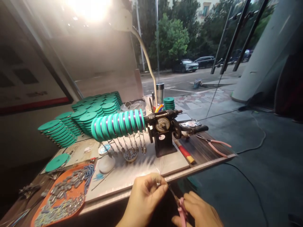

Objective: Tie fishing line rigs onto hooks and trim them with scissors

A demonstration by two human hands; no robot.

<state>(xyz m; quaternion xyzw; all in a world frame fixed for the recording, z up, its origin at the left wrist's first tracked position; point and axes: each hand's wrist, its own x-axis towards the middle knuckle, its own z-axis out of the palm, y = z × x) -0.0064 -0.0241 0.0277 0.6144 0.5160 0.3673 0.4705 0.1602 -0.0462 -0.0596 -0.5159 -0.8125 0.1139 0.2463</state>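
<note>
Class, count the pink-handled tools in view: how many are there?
2: pink-handled scissors in the right hand, and pink-handled pliers lying near the right end of the table. Others may be hidden.

1. Left hand [146, 191], near side of the scene: bare, with a smooth, rounded back; the wrist is bare too.
2. Right hand [199, 208], near and farther right: bare fingers and a bare, broad back, slightly blurred.
3. Fingernail details are too small to tell.
</note>
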